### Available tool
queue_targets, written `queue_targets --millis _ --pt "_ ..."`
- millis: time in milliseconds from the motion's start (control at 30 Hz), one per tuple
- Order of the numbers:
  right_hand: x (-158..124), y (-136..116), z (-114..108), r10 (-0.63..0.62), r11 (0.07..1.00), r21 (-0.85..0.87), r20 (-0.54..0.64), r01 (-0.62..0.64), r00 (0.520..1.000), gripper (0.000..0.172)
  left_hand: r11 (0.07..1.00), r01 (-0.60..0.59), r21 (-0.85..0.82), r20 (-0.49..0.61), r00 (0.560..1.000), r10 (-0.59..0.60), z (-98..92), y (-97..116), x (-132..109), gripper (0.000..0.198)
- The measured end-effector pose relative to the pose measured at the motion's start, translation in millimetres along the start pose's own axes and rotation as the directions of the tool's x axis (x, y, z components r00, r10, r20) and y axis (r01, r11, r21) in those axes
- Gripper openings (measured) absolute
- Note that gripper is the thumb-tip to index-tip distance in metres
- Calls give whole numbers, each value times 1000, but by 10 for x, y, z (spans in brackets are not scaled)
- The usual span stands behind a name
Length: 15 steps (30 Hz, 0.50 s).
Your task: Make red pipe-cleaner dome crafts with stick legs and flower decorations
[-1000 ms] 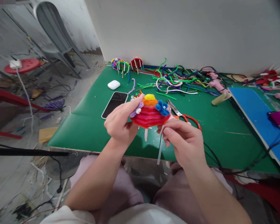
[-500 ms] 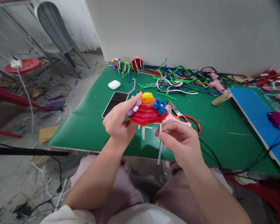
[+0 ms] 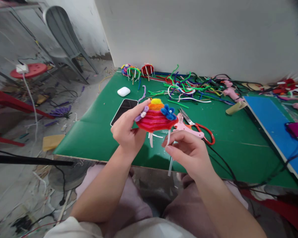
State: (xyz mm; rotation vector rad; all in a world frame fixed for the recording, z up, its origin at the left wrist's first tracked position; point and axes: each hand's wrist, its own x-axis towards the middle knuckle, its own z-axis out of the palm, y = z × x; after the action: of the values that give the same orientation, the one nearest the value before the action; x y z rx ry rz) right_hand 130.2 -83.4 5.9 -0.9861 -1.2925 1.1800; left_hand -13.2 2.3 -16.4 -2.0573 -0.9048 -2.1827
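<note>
My left hand (image 3: 129, 130) is closed on the left side of a dome-shaped pipe-cleaner craft (image 3: 152, 123), striped red, pink, orange and yellow. A blue flower (image 3: 168, 112) sits on its right side and a lilac flower (image 3: 142, 115) on its left. White strips hang from the underside. At the lower right rim, my right hand (image 3: 190, 148) pinches one white strip (image 3: 169, 136) between thumb and finger. A pale, translucent strip (image 3: 171, 166) shows below that hand. Behind it on the table lie a pink glue gun (image 3: 188, 129) and red-handled scissors (image 3: 205, 133).
On the green table (image 3: 89, 132) lie a phone (image 3: 123, 110), a white earbud case (image 3: 123, 91) and tangled pipe cleaners (image 3: 183, 82). Similar domes (image 3: 147, 70) stand at the back. A blue board (image 3: 268, 122) lies right, with black cables (image 3: 223, 162) nearby.
The right fingers have shifted slightly left along with the white strip at the rim. The left hand keeps its hold on the craft. The whole view has moved slightly.
</note>
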Motion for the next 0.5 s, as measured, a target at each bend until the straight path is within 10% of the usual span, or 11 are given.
queue_targets --millis 233,500 --pt "59 49 -31 61 996 -61 4 -61 998 9 999 33 -27 -22 999 -34 13 16 3 39" --pt "168 176 -145 -106 973 -228 -353 24 930 13 971 188 -151 -42 980 -196 89 61 -61 31"
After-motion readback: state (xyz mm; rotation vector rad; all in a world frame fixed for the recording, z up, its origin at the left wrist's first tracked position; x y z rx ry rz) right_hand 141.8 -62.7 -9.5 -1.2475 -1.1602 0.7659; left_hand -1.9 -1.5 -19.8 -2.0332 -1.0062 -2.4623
